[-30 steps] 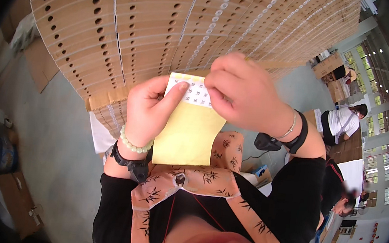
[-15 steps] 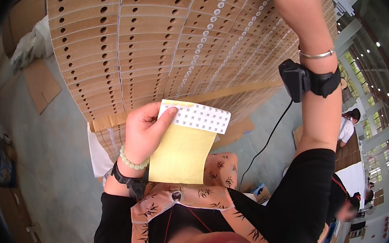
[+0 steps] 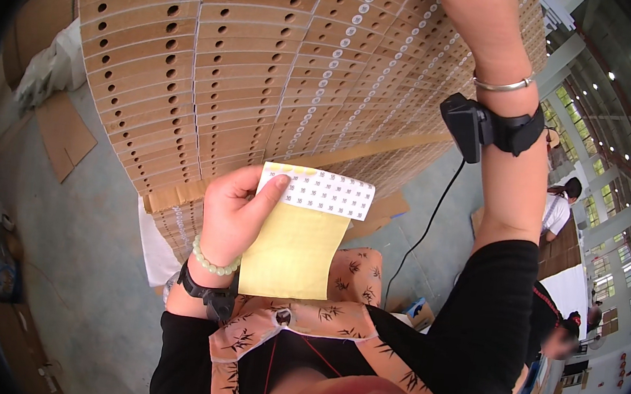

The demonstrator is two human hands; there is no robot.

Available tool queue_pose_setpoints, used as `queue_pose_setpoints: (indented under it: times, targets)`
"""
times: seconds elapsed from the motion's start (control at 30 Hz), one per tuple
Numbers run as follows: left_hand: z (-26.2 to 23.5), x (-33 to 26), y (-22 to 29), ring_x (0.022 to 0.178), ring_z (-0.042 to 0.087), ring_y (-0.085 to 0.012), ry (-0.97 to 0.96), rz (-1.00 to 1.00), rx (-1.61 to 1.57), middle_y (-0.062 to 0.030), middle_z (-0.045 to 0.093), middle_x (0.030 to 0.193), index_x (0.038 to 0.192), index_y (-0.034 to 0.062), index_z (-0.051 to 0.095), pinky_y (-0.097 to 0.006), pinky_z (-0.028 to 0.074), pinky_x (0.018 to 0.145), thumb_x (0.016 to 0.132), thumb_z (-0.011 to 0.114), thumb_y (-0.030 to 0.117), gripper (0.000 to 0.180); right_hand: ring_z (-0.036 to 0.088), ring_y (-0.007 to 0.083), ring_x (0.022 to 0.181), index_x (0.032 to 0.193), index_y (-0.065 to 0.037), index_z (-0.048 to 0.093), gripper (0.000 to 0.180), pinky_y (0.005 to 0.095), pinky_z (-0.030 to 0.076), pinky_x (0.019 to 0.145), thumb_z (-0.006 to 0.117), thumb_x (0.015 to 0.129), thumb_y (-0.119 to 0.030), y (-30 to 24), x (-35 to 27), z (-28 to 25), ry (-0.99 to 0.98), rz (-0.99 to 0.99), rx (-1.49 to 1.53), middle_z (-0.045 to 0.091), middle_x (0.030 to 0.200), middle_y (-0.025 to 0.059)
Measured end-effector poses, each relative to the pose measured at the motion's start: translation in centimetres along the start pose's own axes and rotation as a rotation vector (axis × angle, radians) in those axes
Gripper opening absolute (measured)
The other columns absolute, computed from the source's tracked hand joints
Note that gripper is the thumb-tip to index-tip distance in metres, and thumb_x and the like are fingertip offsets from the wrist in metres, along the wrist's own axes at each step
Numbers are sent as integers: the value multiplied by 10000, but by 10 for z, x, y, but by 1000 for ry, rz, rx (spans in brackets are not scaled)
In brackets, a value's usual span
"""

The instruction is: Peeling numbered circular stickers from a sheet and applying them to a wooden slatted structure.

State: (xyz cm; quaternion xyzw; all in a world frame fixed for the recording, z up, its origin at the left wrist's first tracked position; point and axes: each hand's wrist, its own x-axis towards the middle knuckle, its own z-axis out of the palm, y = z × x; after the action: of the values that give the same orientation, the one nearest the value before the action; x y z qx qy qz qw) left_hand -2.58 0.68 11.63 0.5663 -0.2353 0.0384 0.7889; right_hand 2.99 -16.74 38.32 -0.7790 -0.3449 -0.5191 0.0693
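1. Head view: left hand [image 3: 230, 215] at 7 o'clock of centre, fingers pinching the yellow sticker sheet [image 3: 300, 230] by its left edge.
2. Sheet looks thin, light and floppy; best gripped at an edge.
3. Right hand is out of frame toward 12 o'clock, raised by the stacked cardboard boxes [image 3: 268, 61]; its fingers cannot be told.

A yellow backing sheet [image 3: 294, 252] hung upright below the left hand's fingers [image 3: 265, 199], its top strip of small white round stickers [image 3: 324, 192] folded over, pinned under the thumb and jutting right of them.
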Motion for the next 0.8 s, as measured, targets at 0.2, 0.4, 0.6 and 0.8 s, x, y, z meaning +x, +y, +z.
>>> queue_pose_setpoints:
  times: [0.2,0.4,0.6,0.8]
  targets:
    - [-2,-2,-4,699,565,-45,8,-4,22,-22,681,808,948,-56,674,-201,452,622,929,618,98,165,456,67,612,791,-26,593,116,227,394,557,704,767,-54,3,5,2,80,125,56,512,668,-15]
    - [2,-4,3,692,562,-46,4,23,39,-15,678,801,950,-54,675,-198,447,617,925,623,101,165,440,41,605,777,-52,598,130,200,373,546,726,766,-66,6,8,-13,30,261,130,502,658,-49]
    - [-5,-5,2,668,504,-29,65,71,68,21,644,774,921,-46,675,-186,405,595,920,634,102,154,530,88,693,866,-31,611,123,230,433,632,703,811,-92,-22,-39,5,-324,391,451,572,764,4]
    - [-6,-3,6,729,624,-82,115,134,95,-56,693,823,980,-37,690,-231,498,644,903,637,74,144,630,233,768,903,-40,622,166,338,504,665,676,800,-159,-66,-120,13,-796,195,487,632,820,112]
